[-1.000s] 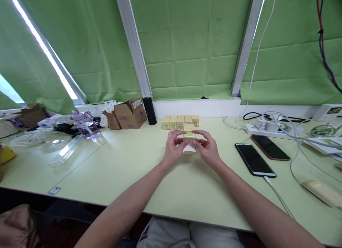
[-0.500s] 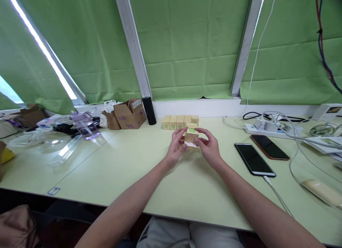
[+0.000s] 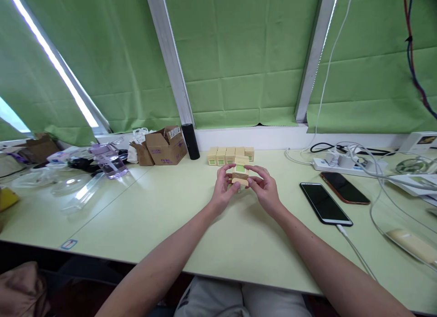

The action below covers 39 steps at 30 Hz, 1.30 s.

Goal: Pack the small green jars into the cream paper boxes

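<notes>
A small tan cardboard box (image 3: 240, 175) with a green-and-white label is held up between both hands over the table. My left hand (image 3: 223, 189) grips its left side, fingers closed on it and thumb at the lower front. On the right side, my right hand (image 3: 266, 189) holds it with fingers along the upper edge and thumb low. A flap at the box's lower end faces me. Just behind, a row of several similar small boxes (image 3: 221, 156) with green labels stands on the table.
Left of the row stand a black cylinder (image 3: 190, 141), an open brown carton (image 3: 168, 148) and a purple-tinted water bottle (image 3: 111, 162). To the right lie a white-edged phone (image 3: 326, 205), a darker phone (image 3: 344, 188), a power strip (image 3: 344, 166) and tangled white cables.
The small box has shifted slightly left and turned in my hands. Its lower flap, which showed white, now shows tan. My right thumb has moved lower.
</notes>
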Tool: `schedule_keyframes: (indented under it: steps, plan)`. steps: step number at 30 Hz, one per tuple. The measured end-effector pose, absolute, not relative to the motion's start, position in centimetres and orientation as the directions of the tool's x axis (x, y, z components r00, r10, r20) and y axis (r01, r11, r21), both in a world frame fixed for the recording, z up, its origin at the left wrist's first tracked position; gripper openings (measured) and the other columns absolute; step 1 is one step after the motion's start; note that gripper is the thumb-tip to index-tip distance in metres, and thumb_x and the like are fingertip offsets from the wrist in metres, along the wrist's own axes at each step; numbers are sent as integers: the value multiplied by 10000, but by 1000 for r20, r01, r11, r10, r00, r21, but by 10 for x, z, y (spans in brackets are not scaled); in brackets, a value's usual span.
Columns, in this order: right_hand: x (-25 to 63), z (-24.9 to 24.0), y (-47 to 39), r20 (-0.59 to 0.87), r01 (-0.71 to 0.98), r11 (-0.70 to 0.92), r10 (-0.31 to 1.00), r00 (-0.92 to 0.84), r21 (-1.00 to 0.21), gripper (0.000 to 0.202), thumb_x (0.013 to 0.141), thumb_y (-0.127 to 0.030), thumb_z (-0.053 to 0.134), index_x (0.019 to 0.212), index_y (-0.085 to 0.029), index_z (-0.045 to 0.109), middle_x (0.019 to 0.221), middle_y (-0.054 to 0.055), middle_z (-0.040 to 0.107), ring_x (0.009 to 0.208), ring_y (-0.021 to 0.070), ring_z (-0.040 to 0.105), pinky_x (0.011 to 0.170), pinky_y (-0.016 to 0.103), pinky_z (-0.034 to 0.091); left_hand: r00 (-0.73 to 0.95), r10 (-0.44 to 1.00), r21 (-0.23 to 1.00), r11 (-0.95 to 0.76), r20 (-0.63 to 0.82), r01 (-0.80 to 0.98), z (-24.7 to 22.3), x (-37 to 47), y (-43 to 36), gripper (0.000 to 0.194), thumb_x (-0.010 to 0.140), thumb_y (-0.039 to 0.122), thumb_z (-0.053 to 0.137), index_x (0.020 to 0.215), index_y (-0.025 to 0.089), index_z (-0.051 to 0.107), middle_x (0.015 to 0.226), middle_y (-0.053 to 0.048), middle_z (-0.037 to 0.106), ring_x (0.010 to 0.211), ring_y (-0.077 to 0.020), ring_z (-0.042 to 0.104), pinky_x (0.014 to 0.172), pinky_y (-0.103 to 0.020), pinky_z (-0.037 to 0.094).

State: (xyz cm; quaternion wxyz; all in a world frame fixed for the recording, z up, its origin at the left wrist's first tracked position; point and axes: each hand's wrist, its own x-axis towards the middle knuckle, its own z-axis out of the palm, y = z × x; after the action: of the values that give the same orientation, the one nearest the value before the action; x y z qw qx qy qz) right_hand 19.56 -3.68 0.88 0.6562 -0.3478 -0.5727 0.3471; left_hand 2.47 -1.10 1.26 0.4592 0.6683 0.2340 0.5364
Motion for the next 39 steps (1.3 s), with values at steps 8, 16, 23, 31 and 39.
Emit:
schedule_keyframes:
  steps: [8,16,23,31,39]
  plan:
    - [194,9,-39,541,-50,544,839,62,-838,428,920,-538,714,1292,-328,709,1340,85,496,937,196,728,887,439,648,304,842,891,-387,446,-237,17,25,-13,615,879,543,759,1337,277,446,1052,-50,646,936,-190,655,828,-347,533]
    - [194,12,-43,542,-78,544,839,53,-835,414,901,-524,749,1268,-335,717,1324,79,485,952,205,727,899,450,639,275,850,890,-398,449,-223,17,24,-14,586,877,523,760,1312,263,465,1002,-31,635,908,-176,634,814,-321,503]
    - [193,12,-44,539,-88,541,841,44,-837,443,865,-521,791,1254,-326,711,1334,75,480,969,202,710,899,430,636,264,860,896,-391,438,-212,18,25,-14,550,890,519,742,1288,264,459,1009,-33,645,894,-180,634,807,-326,508]
    - [191,14,-44,531,-75,535,845,72,-841,445,823,-487,841,1221,-325,724,1331,69,480,940,183,705,871,404,643,255,857,890,-399,448,-221,19,27,-15,538,895,535,751,1263,265,466,994,-25,645,888,-167,637,819,-316,504]
    - [191,13,-42,534,-74,540,841,90,-838,427,836,-498,828,1214,-324,730,1345,68,489,917,172,708,894,413,644,220,851,876,-437,476,-204,11,29,-8,601,847,595,782,1260,257,506,1014,-39,639,882,-163,662,829,-310,539]
